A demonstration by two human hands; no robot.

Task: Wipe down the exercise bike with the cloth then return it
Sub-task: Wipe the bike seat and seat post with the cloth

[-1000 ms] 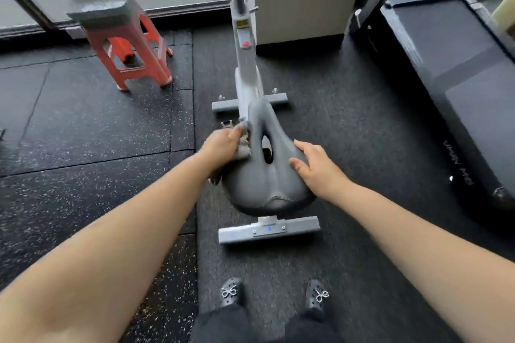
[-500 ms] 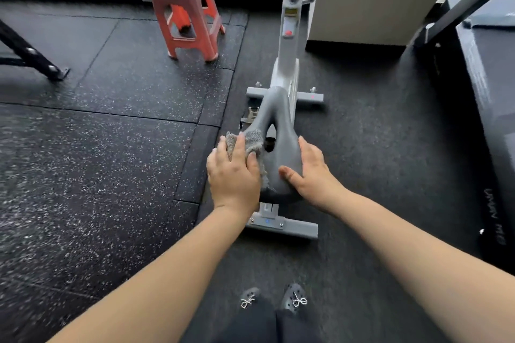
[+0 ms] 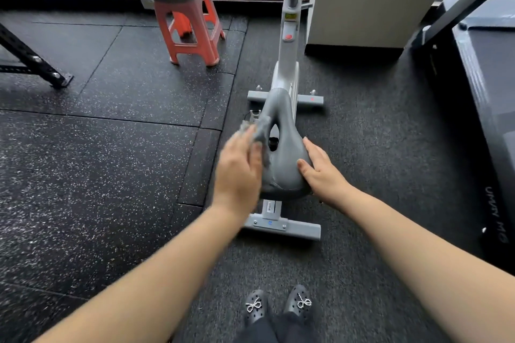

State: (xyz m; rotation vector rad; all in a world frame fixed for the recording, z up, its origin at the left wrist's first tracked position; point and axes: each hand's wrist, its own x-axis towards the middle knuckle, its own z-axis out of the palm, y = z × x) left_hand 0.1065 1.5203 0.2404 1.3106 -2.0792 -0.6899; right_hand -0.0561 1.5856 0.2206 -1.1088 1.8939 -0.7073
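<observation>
Left hand (image 3: 241,164): now further out along the left flank of the saddle (image 3: 284,159) than half a second ago, blurred. Grey cloth (image 3: 257,129): now nearer the saddle's nose, ahead of the fingertips.

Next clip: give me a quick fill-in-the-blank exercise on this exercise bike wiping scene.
1. The left hand presses a fuzzy grey ____ against the dark grey padded bike saddle.
2. The right hand rests on the saddle's ____ side.
3. The plastic stool with a grey top has ____ legs.

Missing words: cloth; right; orange
</observation>
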